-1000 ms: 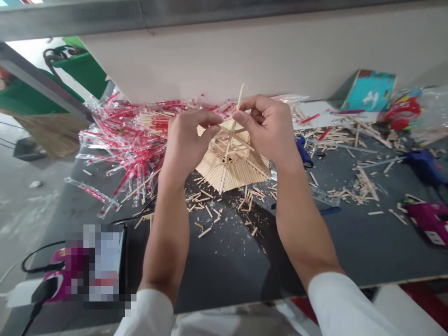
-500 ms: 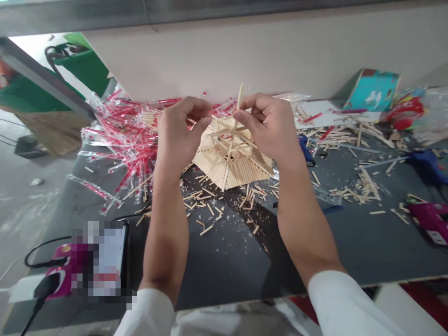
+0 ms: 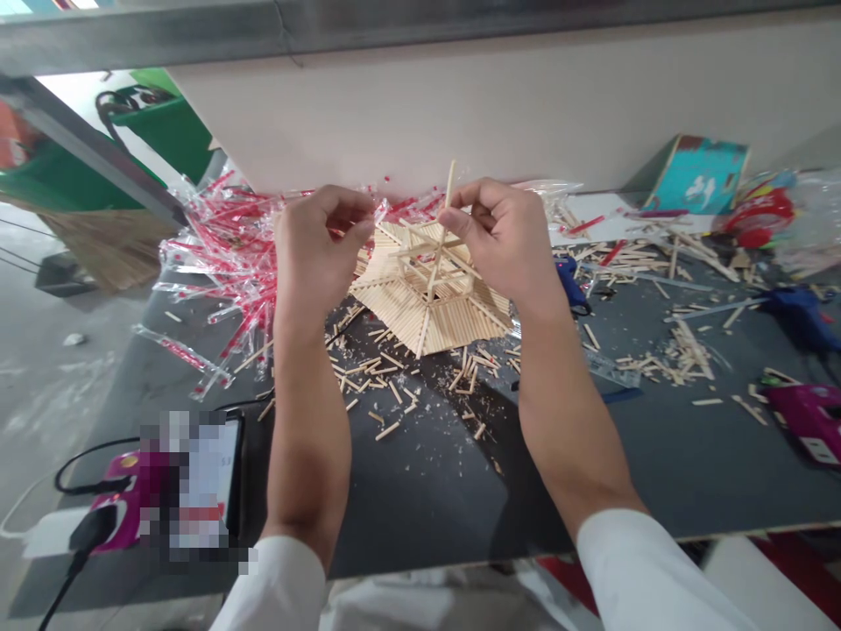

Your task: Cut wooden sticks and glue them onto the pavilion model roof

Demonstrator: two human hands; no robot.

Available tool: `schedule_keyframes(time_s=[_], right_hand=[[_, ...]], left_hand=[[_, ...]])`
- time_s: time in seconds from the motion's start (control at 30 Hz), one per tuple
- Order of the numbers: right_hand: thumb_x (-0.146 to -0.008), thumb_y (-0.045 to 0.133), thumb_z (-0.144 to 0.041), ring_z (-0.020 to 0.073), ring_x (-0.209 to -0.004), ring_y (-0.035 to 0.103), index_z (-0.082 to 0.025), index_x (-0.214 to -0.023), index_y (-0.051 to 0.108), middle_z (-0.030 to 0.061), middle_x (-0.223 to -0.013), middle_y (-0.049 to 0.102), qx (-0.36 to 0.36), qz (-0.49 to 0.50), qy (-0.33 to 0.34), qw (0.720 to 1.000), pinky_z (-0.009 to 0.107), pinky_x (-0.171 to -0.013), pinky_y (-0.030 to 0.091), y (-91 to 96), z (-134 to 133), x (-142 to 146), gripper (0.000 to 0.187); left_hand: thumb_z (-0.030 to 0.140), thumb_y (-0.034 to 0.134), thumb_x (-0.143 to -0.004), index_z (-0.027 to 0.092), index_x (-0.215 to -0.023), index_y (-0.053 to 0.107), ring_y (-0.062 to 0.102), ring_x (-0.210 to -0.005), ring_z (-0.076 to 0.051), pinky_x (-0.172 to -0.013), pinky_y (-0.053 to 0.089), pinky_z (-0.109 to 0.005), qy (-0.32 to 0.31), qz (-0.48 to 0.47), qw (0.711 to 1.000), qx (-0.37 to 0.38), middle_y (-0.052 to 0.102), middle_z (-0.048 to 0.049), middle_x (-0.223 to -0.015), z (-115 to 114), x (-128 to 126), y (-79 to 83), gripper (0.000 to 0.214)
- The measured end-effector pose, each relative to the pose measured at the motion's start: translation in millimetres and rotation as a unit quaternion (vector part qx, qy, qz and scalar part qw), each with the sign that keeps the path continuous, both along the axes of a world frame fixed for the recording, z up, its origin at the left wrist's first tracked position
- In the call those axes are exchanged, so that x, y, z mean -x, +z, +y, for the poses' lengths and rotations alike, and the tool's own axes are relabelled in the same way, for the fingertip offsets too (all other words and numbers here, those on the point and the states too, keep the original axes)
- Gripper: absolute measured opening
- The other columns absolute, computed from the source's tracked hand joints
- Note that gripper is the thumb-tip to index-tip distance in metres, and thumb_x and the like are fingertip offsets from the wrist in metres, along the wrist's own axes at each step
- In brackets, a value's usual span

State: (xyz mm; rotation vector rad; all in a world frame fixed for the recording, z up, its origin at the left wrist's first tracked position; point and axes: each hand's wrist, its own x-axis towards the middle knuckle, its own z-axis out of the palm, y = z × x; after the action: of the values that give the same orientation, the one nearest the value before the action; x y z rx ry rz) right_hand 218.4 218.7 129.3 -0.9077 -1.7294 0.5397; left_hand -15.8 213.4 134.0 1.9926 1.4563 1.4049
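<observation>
A model roof of thin wooden sticks [image 3: 453, 321] sits on the dark table, with an open frame of sticks on top. My right hand [image 3: 505, 232] pinches a thin wooden stick [image 3: 451, 180] that stands upright, slightly tilted, at the top of the frame. To the left of the frame, my left hand [image 3: 319, 250] has its fingers curled and its thumb close to the index finger. Whatever may be between those fingertips is too small to make out. The left hand is apart from the frame.
Clear packets with red marks [image 3: 229, 254] are heaped at the left. Cut stick pieces [image 3: 387, 429] litter the table. Blue glue guns [image 3: 573, 285] lie at the right. Nearer are a phone [image 3: 208, 478], a purple power strip [image 3: 131, 491] and another [image 3: 805, 416]. A turquoise board [image 3: 706, 175] leans behind.
My left hand has moved left, away from the frame. My right hand keeps its pinch on the upright stick in nearly the same place. The model has not visibly moved.
</observation>
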Motion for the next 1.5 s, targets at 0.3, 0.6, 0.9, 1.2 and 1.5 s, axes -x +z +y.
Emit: schedule_keyframes(time_s=[0.3,0.6,0.9,1.2,1.5], right_hand=[[-0.092,0.066,-0.07,0.0125,-0.059,0.031,-0.021,-0.084,0.063,-0.0038,-0.062,0.026,0.017,0.005,0.001,1.0,0.03,-0.053,0.025,0.3,-0.5,0.9,0.049],[-0.091,0.071,-0.064,0.0135,-0.06,0.031,-0.022,-0.088,0.065,-0.0044,-0.062,0.026,0.023,-0.013,-0.002,1.0,0.031,-0.055,0.025,-2.2,0.8,0.2,0.042],[-0.091,0.071,-0.063,0.0138,-0.061,0.035,-0.022,-0.087,0.063,-0.0034,-0.063,0.028,0.044,-0.002,0.021,0.999,0.03,-0.054,0.027,3.4,-4.0,-0.5,0.042],[-0.094,0.068,-0.063,0.014,-0.058,0.03,-0.023,-0.085,0.065,-0.0038,-0.06,0.03,0.028,-0.034,0.006,0.999,0.031,-0.055,0.026,5.2,-5.9,-2.2,0.041],[-0.098,0.06,-0.064,0.0128,-0.058,0.032,-0.021,-0.089,0.066,-0.0049,-0.061,0.031,0.003,-0.086,-0.03,0.996,0.031,-0.058,0.028,5.3,-6.1,-1.2,0.044]], left_hand=[[0.024,0.069,-0.092,0.026,-0.112,0.074,0.07,-0.089,-0.016,-0.081,0.056,-0.03,-0.062,0.011,0.998,-0.029,0.077,-0.0012,-0.099,-13.1,-24.0,10.4,0.02],[0.027,0.059,-0.1,0.036,-0.144,0.058,0.07,-0.11,-0.021,-0.097,0.058,-0.033,-0.087,0.025,0.995,-0.035,0.075,-0.0051,-0.119,-27.1,-43.5,19.0,0.044],[0.022,0.058,-0.099,0.033,-0.144,0.059,0.07,-0.112,-0.02,-0.101,0.057,-0.032,-0.09,0.03,0.995,-0.034,0.075,-0.0052,-0.119,-28.2,-46.2,19.3,0.046],[0.02,0.057,-0.099,0.033,-0.14,0.061,0.069,-0.118,-0.021,-0.102,0.057,-0.034,-0.115,0.039,0.992,-0.033,0.075,-0.0055,-0.125,-29.1,-47.9,19.3,0.043],[0.03,0.043,-0.108,0.033,-0.154,0.048,0.068,-0.121,-0.021,-0.106,0.055,-0.036,-0.144,0.1,0.979,-0.107,0.072,-0.0064,-0.13,-15.3,-39.3,4.6,0.046]])
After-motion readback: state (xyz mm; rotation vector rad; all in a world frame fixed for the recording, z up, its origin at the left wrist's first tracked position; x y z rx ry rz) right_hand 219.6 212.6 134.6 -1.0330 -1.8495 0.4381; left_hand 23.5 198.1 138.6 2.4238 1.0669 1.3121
